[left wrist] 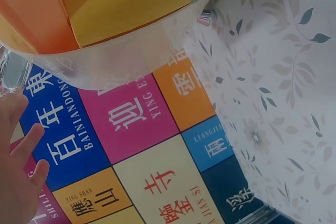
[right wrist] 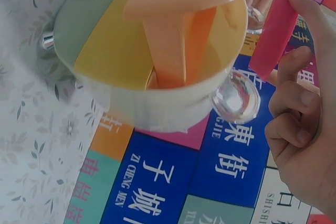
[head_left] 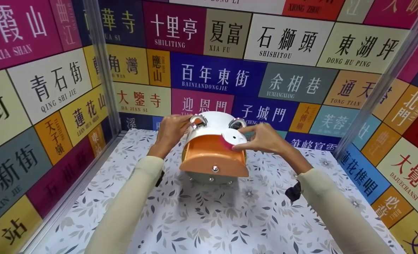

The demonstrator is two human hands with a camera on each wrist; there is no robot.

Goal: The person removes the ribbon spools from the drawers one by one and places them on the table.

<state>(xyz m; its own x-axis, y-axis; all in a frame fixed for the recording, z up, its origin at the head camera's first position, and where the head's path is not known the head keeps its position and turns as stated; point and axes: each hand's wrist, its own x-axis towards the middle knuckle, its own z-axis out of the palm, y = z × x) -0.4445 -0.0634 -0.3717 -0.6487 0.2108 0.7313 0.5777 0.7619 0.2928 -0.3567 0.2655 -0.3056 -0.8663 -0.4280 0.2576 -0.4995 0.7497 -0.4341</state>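
Right hand point(head_left: 265, 138) pinches disc point(right wrist: 274, 32); white face point(head_left: 230, 136) shows in head view only.

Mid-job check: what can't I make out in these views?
Left hand: left wrist view, partly cut off by the left edge.
Orange drawer, back end: head view, hidden under the white top.
Pink-edged disc, finer marks on its face: head view, too small to read.

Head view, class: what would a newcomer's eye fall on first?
Probably the brightly coloured panels of large Chinese characters behind the table. Next, the orange drawer pulled out at the front of the rounded box in the middle. Above the drawer's right side, the right hand pinches a pink-and-white disc.
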